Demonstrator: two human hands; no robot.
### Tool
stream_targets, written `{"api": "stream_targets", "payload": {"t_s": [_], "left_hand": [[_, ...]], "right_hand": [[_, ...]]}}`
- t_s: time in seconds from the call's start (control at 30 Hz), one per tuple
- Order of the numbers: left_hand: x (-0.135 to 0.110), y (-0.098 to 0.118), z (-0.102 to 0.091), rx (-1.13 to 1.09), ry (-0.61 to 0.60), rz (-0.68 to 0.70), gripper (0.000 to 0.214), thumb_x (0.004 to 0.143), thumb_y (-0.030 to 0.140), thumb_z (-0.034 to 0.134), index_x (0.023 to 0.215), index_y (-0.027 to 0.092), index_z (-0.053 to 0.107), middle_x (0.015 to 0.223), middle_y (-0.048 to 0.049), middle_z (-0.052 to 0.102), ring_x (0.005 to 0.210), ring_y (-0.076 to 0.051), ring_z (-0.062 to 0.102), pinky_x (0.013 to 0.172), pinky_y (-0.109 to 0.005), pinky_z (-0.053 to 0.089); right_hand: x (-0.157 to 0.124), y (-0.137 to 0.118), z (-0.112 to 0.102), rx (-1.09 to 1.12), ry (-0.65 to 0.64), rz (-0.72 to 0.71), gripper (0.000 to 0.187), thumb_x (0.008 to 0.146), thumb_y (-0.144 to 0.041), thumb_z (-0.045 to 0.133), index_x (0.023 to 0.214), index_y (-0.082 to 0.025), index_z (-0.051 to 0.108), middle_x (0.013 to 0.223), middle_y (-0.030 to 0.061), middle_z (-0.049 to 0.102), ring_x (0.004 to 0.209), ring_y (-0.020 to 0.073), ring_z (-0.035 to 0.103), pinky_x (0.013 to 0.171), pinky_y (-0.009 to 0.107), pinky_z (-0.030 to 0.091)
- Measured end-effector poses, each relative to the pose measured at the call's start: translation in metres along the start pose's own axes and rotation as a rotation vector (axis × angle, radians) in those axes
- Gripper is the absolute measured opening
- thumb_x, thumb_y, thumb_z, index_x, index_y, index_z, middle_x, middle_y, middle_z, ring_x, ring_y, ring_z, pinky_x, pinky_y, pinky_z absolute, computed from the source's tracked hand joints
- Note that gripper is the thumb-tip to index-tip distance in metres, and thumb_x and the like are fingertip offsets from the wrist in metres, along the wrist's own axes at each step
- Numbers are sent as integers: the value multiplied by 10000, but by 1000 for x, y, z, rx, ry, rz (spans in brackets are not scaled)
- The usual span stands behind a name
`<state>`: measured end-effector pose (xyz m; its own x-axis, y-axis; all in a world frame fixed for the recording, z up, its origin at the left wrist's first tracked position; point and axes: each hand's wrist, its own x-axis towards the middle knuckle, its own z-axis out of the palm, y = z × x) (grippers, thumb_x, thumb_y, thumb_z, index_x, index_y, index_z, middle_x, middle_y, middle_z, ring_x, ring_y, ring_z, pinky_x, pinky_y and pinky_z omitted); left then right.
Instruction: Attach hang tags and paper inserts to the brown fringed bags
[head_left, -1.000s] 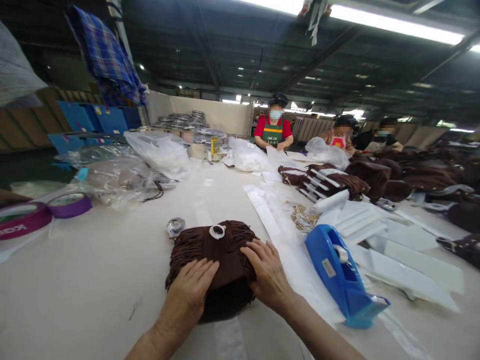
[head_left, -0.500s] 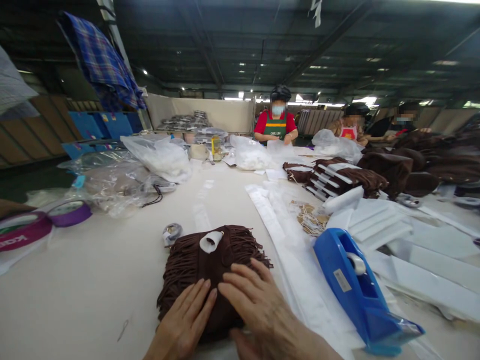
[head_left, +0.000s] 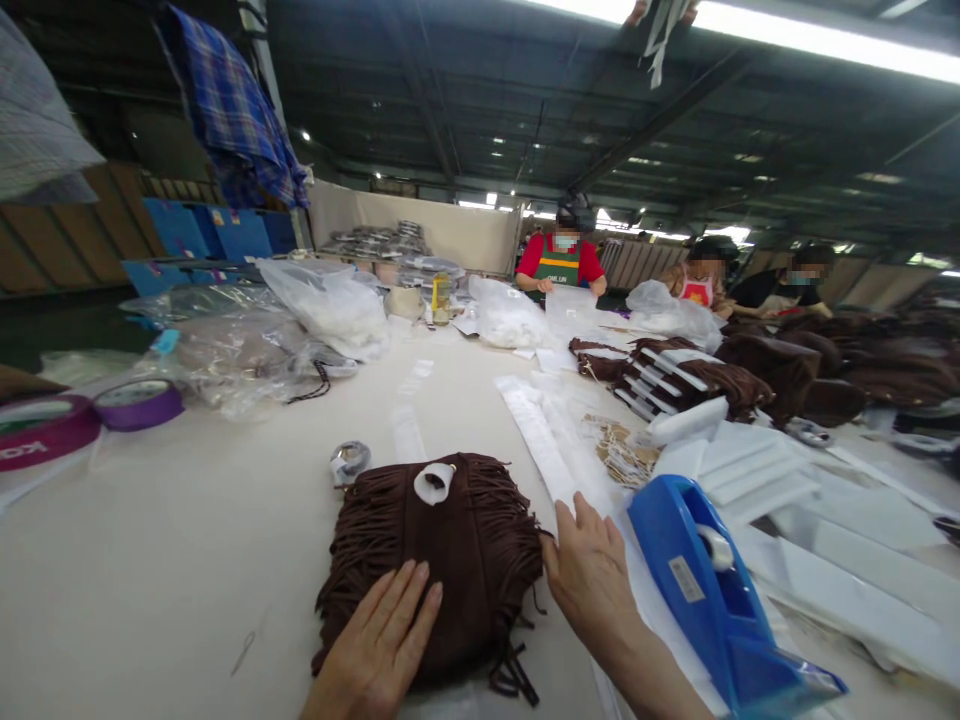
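Note:
A dark brown fringed bag [head_left: 442, 590] lies flat on the table in front of me, with strips of fringe down both sides. A small roll of white wrapping [head_left: 435, 483] sits near its top edge. My left hand [head_left: 382, 630] rests flat on the lower left of the bag, fingers stretched out. Beside the bag's right edge is my right hand [head_left: 592, 565], its fingers extended over the white paper strip [head_left: 536, 430]. Its thumb side is at the fringe; whether it touches a strand I cannot tell. Close to the bag's top left corner stands a small wrapped metal piece [head_left: 349, 462].
A blue tape dispenser [head_left: 697, 590] stands to the right, near white foam sheets [head_left: 765, 465] and stacked brown bags [head_left: 675, 375]. Tape rolls [head_left: 139, 403] and clear plastic bags [head_left: 232, 365] lie left. A co-worker [head_left: 561, 260] handles a plastic sheet across the table.
My right hand has moved off the bag to its right side, uncovering the right fringe. My left hand stays on the bag. The co-worker opposite has raised a plastic sheet.

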<state>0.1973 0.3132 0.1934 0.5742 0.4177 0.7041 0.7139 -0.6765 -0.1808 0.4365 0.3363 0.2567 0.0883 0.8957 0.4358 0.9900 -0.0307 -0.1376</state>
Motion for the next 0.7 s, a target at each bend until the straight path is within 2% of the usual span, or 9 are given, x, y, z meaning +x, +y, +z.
{"api": "stream_targets", "payload": {"t_s": [0.1, 0.17, 0.27, 0.37, 0.43, 0.53, 0.7], "left_hand": [[0, 0, 4, -31, 84, 5, 373, 900, 123, 270, 1134, 126, 560, 1173, -106, 585, 1204, -221, 442, 1062, -344, 289], [-1, -1, 7, -28, 107, 4, 376, 889, 110, 276, 1138, 129, 557, 1175, -100, 584, 1210, -211, 435, 1068, -336, 278], [-3, -1, 9, -4, 98, 1, 384, 874, 94, 284, 1152, 126, 547, 1187, -100, 575, 1215, -213, 428, 1067, -339, 278], [-5, 0, 10, 8, 102, -9, 390, 870, 93, 282, 1158, 131, 543, 1190, -96, 573, 1211, -213, 432, 1059, -341, 291], [-5, 1, 10, 4, 103, -21, 391, 872, 90, 282, 1160, 140, 543, 1193, -88, 573, 1206, -207, 437, 1054, -337, 298], [-5, 2, 9, -21, 103, -30, 385, 882, 96, 281, 1158, 136, 546, 1198, -88, 571, 1202, -213, 443, 1049, -338, 302], [-4, 3, 11, -30, 130, -33, 384, 893, 104, 269, 1126, 133, 572, 1178, -96, 583, 1190, -216, 455, 1049, -330, 290]], "right_hand": [[7, -13, -13, 192, 53, -167, 285, 813, -160, 431, 1054, -130, 580, 1130, 161, 575, 1053, 267, 511, 897, 437, 377], [19, -34, -16, 286, -4, -241, 319, 792, -111, 429, 1075, -165, 567, 1127, 105, 578, 1046, 232, 498, 886, 390, 381], [37, -61, -7, 306, -150, -296, 369, 715, -61, 461, 1045, -179, 578, 1058, 83, 599, 1017, 242, 500, 855, 383, 382], [48, -66, 8, 312, -224, -309, 275, 690, -53, 471, 883, -180, 619, 867, 65, 620, 857, 213, 558, 781, 339, 408], [52, -56, 15, 326, -214, -257, 245, 701, -42, 448, 820, -173, 618, 836, 63, 610, 775, 181, 570, 730, 296, 418], [58, -26, 19, 353, -169, -119, 218, 710, -47, 432, 761, -162, 610, 790, 54, 612, 732, 159, 576, 681, 255, 424], [60, 31, 18, 388, -110, 89, 213, 669, -55, 412, 618, -165, 586, 529, -8, 564, 513, 139, 550, 520, 232, 416]]}}
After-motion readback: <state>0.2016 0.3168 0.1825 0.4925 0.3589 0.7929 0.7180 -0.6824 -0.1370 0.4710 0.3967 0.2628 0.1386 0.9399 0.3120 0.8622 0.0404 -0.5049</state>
